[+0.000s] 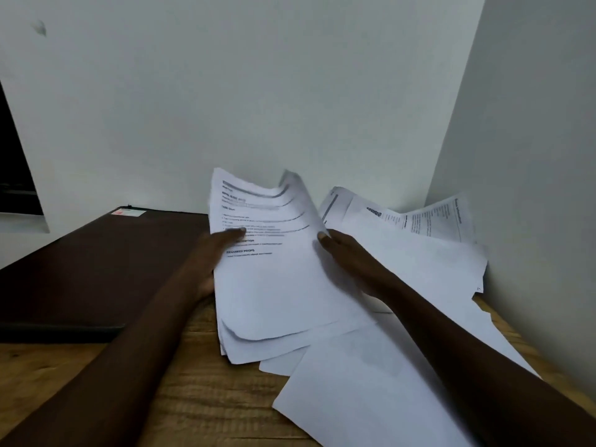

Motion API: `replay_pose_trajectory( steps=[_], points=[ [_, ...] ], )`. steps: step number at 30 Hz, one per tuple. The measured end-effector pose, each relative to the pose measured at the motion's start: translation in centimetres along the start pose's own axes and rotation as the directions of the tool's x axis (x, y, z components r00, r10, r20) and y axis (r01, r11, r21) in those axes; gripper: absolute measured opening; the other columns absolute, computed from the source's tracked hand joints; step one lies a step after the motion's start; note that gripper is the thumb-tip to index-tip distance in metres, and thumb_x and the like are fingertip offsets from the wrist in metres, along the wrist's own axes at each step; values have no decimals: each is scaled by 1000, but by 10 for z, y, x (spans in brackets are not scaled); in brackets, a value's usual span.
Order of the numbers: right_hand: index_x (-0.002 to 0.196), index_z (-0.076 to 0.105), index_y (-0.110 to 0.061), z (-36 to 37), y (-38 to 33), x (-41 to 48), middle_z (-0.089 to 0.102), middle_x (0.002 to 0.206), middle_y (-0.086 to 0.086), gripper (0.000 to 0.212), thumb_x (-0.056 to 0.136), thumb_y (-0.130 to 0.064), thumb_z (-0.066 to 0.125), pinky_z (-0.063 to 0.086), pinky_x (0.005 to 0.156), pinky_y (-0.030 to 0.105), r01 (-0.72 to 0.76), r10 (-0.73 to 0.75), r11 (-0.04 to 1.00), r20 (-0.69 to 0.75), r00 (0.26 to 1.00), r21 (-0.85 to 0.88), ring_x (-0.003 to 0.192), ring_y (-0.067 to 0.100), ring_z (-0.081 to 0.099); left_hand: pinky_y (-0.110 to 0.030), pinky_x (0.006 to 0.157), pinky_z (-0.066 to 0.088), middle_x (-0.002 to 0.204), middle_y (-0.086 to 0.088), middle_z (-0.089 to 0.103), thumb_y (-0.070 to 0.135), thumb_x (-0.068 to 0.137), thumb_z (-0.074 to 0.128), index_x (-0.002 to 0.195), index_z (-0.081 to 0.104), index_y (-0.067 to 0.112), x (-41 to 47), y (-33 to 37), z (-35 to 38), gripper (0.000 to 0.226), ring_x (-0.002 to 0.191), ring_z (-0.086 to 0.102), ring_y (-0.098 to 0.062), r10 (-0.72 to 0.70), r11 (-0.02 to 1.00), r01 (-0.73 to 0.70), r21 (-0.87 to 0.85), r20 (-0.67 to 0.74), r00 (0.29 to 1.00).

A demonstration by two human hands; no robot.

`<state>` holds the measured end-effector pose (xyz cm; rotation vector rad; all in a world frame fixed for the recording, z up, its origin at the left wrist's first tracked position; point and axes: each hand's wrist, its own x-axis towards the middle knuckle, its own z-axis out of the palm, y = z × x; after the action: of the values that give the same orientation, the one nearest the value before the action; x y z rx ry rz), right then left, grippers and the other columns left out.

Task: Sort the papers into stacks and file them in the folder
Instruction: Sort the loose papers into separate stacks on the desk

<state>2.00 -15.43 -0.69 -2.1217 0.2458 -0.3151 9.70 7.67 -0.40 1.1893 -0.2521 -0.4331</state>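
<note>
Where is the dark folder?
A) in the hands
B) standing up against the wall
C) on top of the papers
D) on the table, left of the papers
D: the folder lies flat and closed on the wooden table, to the left of the papers.

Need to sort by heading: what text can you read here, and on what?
"REQUIRED PROPS": top sheet of the held stack.
Its other lines: blurred.
Printed sheets at back right: too blurred.
Sticker on the folder: too small.
</note>
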Motion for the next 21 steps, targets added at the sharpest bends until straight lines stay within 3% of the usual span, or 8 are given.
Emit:
replay_pose_trajectory(
  steps=[2,4,8,10,12,14,17,21],
  points=[
    [102,66,-21,-2,-8,0,67,108,-7,43,93,-57,44,42,102,38,30,-30,1000,-41,999,1,107,15,59,-38,76,61,106,-16,72,6,99,47,117,62,2,4,2,-12,24,90,72,-29,26,996,-22,90,-44,999],
    [122,59,-18,-16,-7,7,63,111,1,37,95,-43,55,40,102,33,-25,3,992,-182,983,-120,116,19,55,-36,75,60,103,-17,70,5,100,45,112,61,3,9,6,-33,20,88,72,-27,67,983,-45,178,-115,991],
    [146,24,-4,-39,10,27,43,144,16,99,77,-56,73,36,110,42,-302,227,884,-237,944,-356,136,32,39,-52,100,47,99,-18,70,21,81,75,108,69,-4,26,1,-80,37,108,62,-42,88,939,-30,341,-154,984],
    [144,22,0,-41,13,34,39,146,17,105,74,-58,75,38,107,39,-344,287,868,-205,936,-358,135,32,39,-38,88,54,81,-10,74,41,38,92,79,78,7,33,-7,-86,56,92,68,-32,63,921,-23,389,-91,994],
    [141,24,1,-35,10,38,39,144,17,104,72,-54,78,40,99,34,-340,299,888,-175,938,-310,132,30,41,-33,74,50,74,-13,68,30,44,86,70,70,5,20,-4,-69,39,75,64,-28,117,888,-77,453,-61,991],
    [134,31,1,-26,8,45,44,137,17,92,71,-39,84,42,87,32,-325,293,922,-170,941,-209,123,28,47,-34,72,47,76,-17,63,12,68,69,78,63,-3,7,1,-50,19,73,60,-28,169,869,-123,479,-54,984],
    [126,43,0,-8,10,53,54,124,17,68,72,-13,81,47,81,33,-251,231,966,-230,945,-60,108,27,53,-33,69,49,69,-10,66,8,65,61,80,62,-4,1,3,-43,19,69,60,-26,136,901,-110,419,-33,990],
    [90,65,-10,-13,-6,55,65,88,10,17,74,-7,69,49,77,35,-31,43,999,-456,889,34,90,28,63,-41,80,52,66,-11,67,0,74,63,78,62,0,3,5,-44,4,70,62,-30,103,929,-56,366,-111,988]
  ],
)
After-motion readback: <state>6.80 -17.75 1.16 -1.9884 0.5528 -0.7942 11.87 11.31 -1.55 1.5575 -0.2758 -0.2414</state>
